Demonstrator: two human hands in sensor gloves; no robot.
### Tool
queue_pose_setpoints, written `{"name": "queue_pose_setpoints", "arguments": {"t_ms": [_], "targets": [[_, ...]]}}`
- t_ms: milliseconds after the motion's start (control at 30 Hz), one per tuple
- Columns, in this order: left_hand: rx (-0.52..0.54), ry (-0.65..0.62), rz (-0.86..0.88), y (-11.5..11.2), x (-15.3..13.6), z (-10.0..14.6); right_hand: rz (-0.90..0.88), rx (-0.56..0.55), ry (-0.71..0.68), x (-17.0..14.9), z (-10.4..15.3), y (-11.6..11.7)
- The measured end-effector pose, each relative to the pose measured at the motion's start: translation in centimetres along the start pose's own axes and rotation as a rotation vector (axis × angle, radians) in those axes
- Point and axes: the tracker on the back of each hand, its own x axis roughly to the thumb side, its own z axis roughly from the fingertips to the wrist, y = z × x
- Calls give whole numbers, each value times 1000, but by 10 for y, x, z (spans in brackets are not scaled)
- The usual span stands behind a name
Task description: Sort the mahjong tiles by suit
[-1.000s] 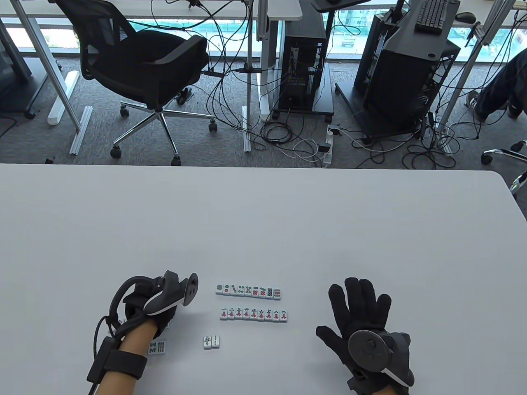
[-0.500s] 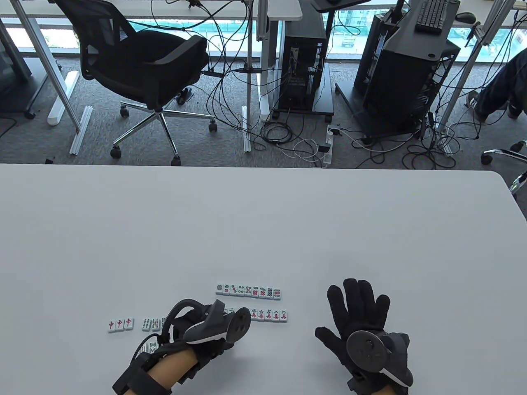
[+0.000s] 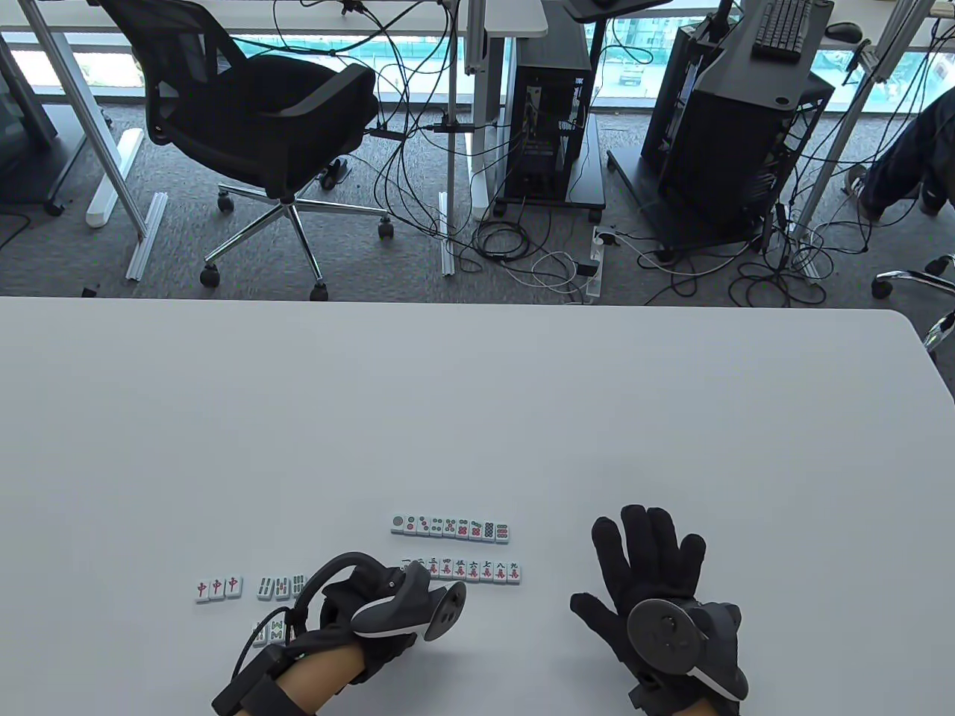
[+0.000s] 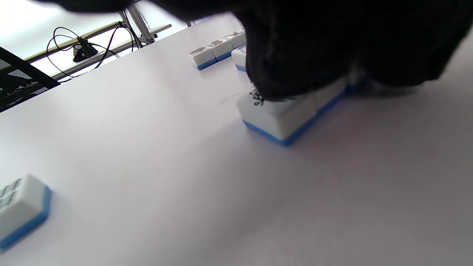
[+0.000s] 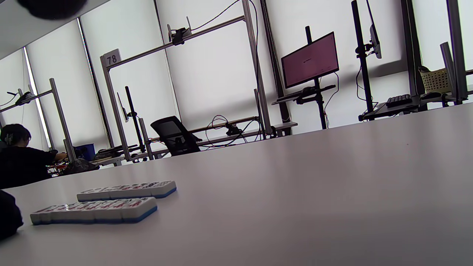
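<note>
Two finished rows lie mid-table: a dots row (image 3: 450,528) and, nearer me, a characters row (image 3: 477,572); the right wrist view shows them as the dots row (image 5: 127,190) and the characters row (image 5: 94,210). My left hand (image 3: 365,611) covers the short bamboo row just below them. In the left wrist view its gloved fingers (image 4: 303,62) curl down over the far end of that row (image 4: 281,114), on the end tile. Left of the hand lie three red dragon tiles (image 3: 218,588), three bamboo tiles (image 3: 281,587) and a few loose ones (image 3: 268,632). My right hand (image 3: 645,567) lies flat, fingers spread, holding nothing.
The white table (image 3: 477,388) stretches far beyond the tiles. A single blue-backed tile (image 4: 22,210) sits near the left wrist camera. Past the far table edge stand an office chair (image 3: 261,127), cables and computer racks.
My left hand moved right from the loose tiles to the short bamboo row, uncovering the red dragon and bamboo tiles, then settled slightly lower. The right hand stayed put.
</note>
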Motion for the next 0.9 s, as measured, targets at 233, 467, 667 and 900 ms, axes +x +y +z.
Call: {"name": "queue_pose_setpoints", "arguments": {"t_ms": [233,467,667,900], "targets": [[60,124,40,19,-46,24,-3,5,2,0,0,1],[76,298,89,5,-115,42,3,6,5,0,0,1],[-36,392,32,-37,-139,47,6,9,5,0,0,1],[-99,361,39,-66,-140,45,8,14,7,0,0,2]]}}
